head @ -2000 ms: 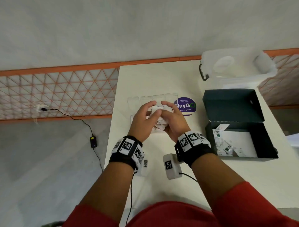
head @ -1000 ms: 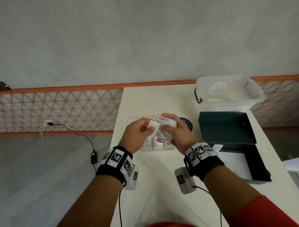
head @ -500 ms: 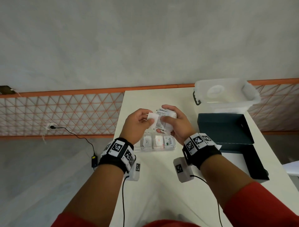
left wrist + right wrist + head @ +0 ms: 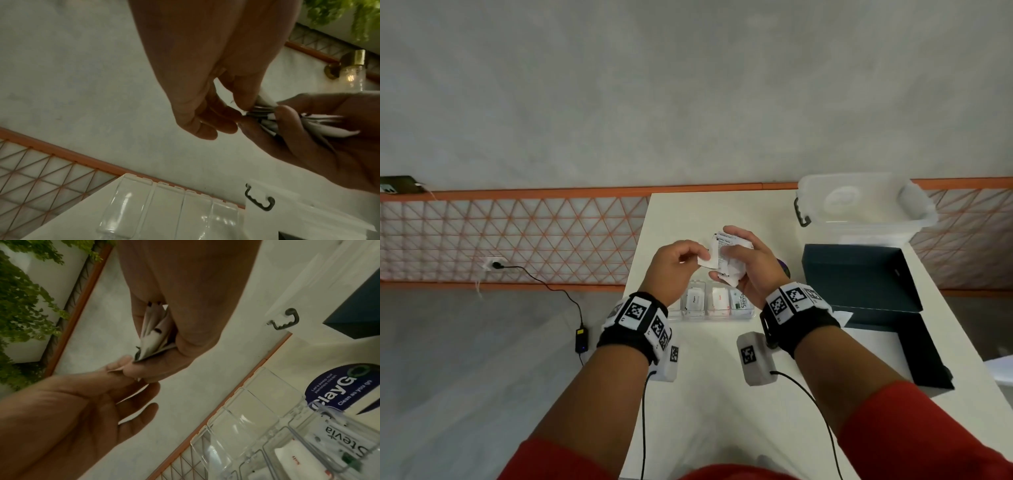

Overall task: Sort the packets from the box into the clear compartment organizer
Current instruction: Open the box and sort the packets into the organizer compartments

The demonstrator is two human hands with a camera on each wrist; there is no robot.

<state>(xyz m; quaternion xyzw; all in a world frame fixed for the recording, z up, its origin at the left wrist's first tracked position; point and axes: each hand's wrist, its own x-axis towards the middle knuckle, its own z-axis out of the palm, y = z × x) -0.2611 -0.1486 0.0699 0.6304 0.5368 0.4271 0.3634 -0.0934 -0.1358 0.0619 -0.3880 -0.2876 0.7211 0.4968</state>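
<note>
Flat white paper packets (image 4: 730,260), fanned between curled fingers (image 4: 736,255)

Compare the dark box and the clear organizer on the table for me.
The box is dark and opaque; the organizer is transparent. The box is one open cavity with its lid standing open; the organizer is split into small compartments. The box sits by the right hand, the organizer under both hands, nearer the left hand. Both rest on the white table, and the organizer already holds packets.
</note>
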